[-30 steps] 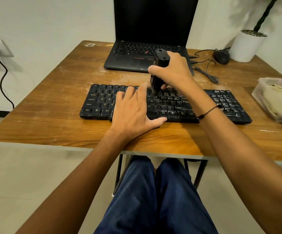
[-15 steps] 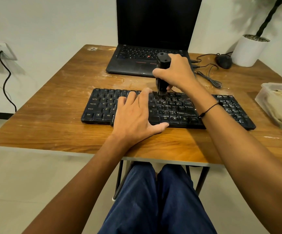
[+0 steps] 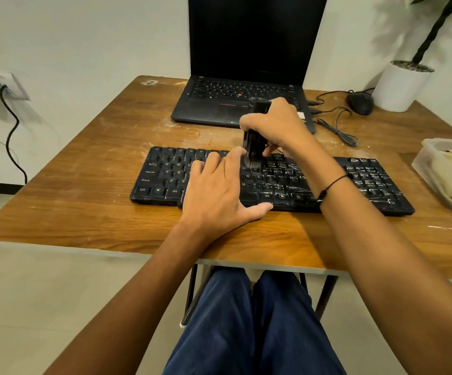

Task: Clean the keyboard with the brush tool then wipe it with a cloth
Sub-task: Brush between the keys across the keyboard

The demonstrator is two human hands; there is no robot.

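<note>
Keyboard (image 3: pixel 273 182) under brush (image 3: pixel 254 131) (right hand (image 3: pixel 276 125) gripping); left hand (image 3: pixel 216 190) flat.

I see the keyboard (image 3: pixel 271 180) along the tabletop's (image 3: pixel 84 185) near edge, laptop (image 3: pixel 243 104) behind it, mouse (image 3: pixel 360 103) and plant pot (image 3: pixel 400 85) at the far right corner, plastic container (image 3: pixel 446 171) at the right edge.

Black keyboard (image 3: pixel 271 180) streaked white at frame right; black brush tool (image 3: pixel 254 131); brown wood-grain table (image 3: pixel 84 190); navy trousers (image 3: pixel 252 326).
</note>
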